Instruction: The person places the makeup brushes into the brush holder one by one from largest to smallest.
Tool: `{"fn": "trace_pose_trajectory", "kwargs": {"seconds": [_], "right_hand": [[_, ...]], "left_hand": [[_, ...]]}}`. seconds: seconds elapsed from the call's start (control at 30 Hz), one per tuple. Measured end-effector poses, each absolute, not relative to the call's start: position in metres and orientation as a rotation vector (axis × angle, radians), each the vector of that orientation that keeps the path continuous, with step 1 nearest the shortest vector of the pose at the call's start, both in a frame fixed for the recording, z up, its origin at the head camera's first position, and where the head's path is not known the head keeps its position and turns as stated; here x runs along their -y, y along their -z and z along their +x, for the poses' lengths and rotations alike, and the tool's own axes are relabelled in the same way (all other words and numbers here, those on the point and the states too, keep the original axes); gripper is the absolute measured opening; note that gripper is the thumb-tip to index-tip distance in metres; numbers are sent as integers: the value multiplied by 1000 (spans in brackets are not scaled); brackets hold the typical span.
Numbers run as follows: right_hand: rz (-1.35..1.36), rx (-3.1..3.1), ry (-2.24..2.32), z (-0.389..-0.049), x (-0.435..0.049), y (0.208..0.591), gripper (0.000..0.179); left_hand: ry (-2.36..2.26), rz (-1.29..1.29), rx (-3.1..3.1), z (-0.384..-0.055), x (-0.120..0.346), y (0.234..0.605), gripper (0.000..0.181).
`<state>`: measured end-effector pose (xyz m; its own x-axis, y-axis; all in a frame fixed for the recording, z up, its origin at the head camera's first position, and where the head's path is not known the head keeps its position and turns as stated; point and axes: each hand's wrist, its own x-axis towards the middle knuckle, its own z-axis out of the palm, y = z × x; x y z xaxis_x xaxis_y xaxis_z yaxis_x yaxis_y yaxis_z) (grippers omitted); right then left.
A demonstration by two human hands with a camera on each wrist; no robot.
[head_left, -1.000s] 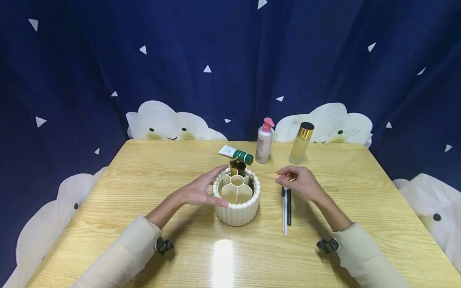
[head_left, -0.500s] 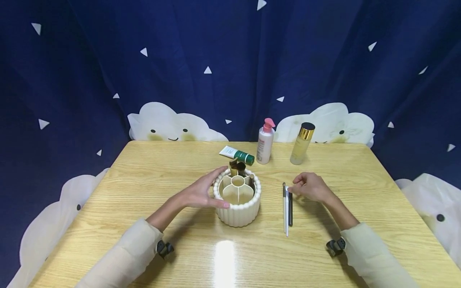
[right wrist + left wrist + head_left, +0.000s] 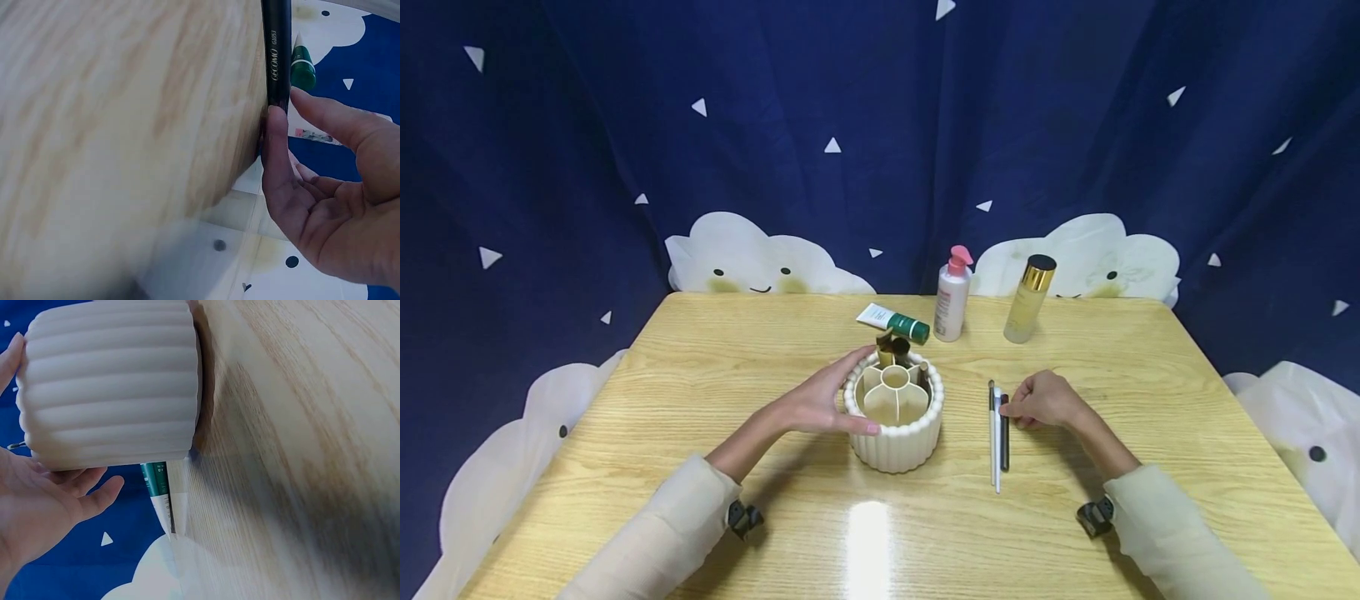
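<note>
A round white fluted makeup organizer [image 3: 896, 450] with divided compartments stands on the table, a few brushes [image 3: 901, 348] upright in its back. My left hand [image 3: 820, 402] holds its left side, thumb on the front rim and fingers reaching behind; in the left wrist view the palm [image 3: 37, 506] is beside the wall. To the right lie a black cosmetic pen [image 3: 1004, 450] and two slim makeup brushes [image 3: 997, 467], side by side. My right hand [image 3: 1047, 400] pinches the pen's far end between thumb and index finger; lettering shows on its barrel [image 3: 278, 50] in the right wrist view.
Behind the organizer lies a green and white tube [image 3: 895, 322]. A white pump bottle [image 3: 951, 304] with a pink top and a gold-collared bottle [image 3: 1028, 302] stand at the back. A dark blue curtain [image 3: 775, 125] hangs beyond the wooden table [image 3: 737, 333].
My right hand moves right from above the brushes, then lowers slightly toward me onto the black cosmetic pen. The left hand stays on the organizer.
</note>
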<state>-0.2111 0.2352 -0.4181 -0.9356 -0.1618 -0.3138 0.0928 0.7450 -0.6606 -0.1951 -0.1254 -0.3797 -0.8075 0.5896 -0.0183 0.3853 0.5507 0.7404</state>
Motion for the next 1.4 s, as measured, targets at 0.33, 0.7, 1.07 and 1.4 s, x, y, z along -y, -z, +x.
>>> {"fn": "trace_pose_trajectory", "kwargs": {"seconds": [0.33,0.7,1.07,1.4], "right_hand": [[28,-2577,1022,-216,-231,418,17],[77,-2604,991,-218,-224,418,20],[53,-2621,1001,-215,-229,410,16],[28,-2667,1119,-206,-224,375,21]], "left_hand": [[-1111,790,-2524,-194,125,378,114],[-1117,781,-2526,-194,125,379,114],[-1137,849,-2550,-193,125,383,115],[-1157,845,-2524,-194,124,386,115]]}}
